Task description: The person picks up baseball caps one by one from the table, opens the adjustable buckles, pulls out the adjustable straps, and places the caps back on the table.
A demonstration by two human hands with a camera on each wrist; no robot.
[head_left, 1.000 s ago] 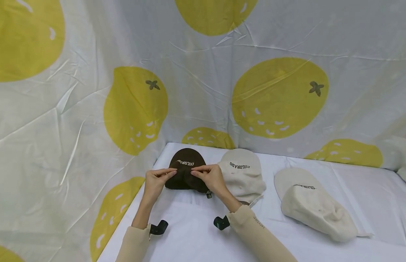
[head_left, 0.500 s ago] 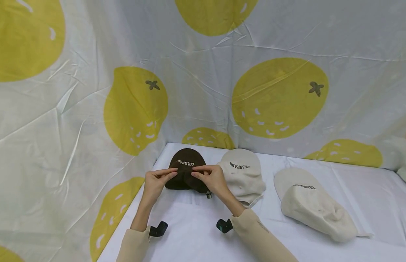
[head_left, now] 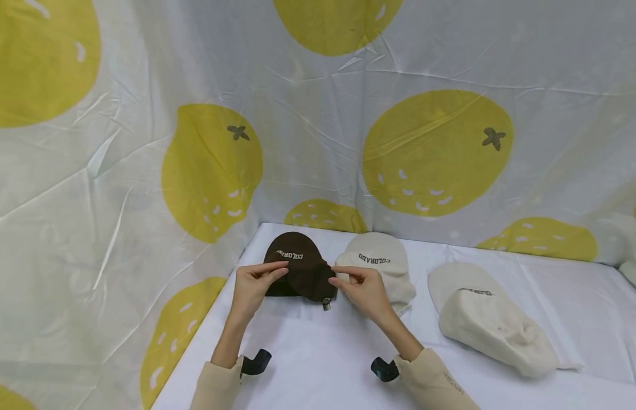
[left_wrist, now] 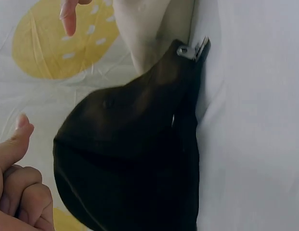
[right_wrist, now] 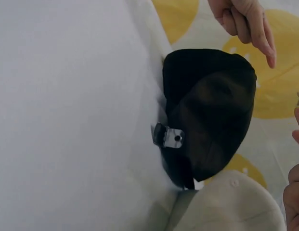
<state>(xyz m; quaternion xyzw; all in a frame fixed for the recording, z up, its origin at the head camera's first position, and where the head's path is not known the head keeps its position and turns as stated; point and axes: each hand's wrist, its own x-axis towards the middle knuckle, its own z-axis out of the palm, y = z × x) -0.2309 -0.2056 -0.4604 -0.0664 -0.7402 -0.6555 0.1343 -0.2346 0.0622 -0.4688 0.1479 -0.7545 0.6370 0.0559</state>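
A dark brown cap [head_left: 308,280] with COLORADO lettering sits at the back left of the white-covered table, its brim towards the back. A metal strap buckle [right_wrist: 173,138] hangs at its near edge. My left hand [head_left: 252,288] hovers above its left side, thumb and index finger extended. In the left wrist view, a gap shows between that hand and the cap's crown. My right hand [head_left: 368,290] is above the cap's right edge, thumb and index finger apart. The right wrist view shows it clear of the fabric. Neither hand holds anything.
A cream COLORADO cap [head_left: 375,256] sits right beside the brown one, partly behind my right hand. Another cream cap [head_left: 494,324] lies farther right. A lemon-printed curtain [head_left: 318,114] rises behind and left of the table [head_left: 318,364]. Black wrist mounts [head_left: 256,362] protrude from both sleeves.
Both hands pinched the brown cap's crown, then came off it. The right hand has moved well to the right, the left slightly right. More of the crown shows; the caps stay in place.
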